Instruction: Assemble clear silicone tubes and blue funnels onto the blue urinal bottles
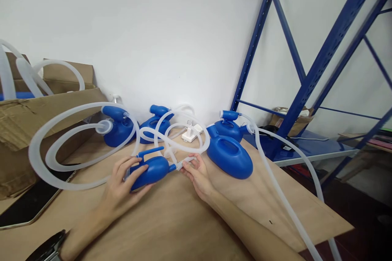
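Note:
My left hand (124, 181) is wrapped round a rounded blue plastic funnel piece (155, 170) with a flat strip along its top. Its narrow spout points right and meets the white end of a translucent hose (190, 159). My right hand (196, 174) pinches that hose end close to the spout. How deep the two fit together, I cannot tell. The hose loops up behind my hands toward a blue urinal bottle (147, 127) at the wall. Right of my right hand, another blue bottle (232, 158) with a handle hole lies on the wooden table (171, 220).
On the left, a cardboard box (52, 110) holds more hoses. Beside it are a dark tablet-like slab (30, 204) and a blue bottle (119, 132) with a coiled hose. A white power strip (190, 133) lies by the wall. Blue shelving (301, 94) stands right, where hoses hang over the edge.

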Available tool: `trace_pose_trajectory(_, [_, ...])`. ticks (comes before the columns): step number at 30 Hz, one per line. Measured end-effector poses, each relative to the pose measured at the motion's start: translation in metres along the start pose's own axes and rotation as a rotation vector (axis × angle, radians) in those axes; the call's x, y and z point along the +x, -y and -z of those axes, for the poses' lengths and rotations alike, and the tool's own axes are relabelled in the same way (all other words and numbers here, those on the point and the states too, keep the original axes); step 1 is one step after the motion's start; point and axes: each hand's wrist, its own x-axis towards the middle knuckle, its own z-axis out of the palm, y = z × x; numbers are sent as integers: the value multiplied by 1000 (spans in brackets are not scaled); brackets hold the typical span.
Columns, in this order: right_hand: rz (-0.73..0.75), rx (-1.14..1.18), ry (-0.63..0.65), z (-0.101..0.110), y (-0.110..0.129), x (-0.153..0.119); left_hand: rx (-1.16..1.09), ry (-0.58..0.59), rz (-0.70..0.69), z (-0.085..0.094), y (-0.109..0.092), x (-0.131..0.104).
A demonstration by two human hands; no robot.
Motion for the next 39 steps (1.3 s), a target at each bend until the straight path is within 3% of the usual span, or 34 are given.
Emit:
trace_pose_trajectory(11, [-58,108,-15,-5,3,-9,-7,-1,13,2,-9,0])
trace_pose_trajectory(20, [-65,111,22,-3,-1,-4,-64,-26,31,3,-28,7])
trace_pose_trajectory(39, [-4,108,40,-1,3,1,-109,-95,-28,12,-23,11])
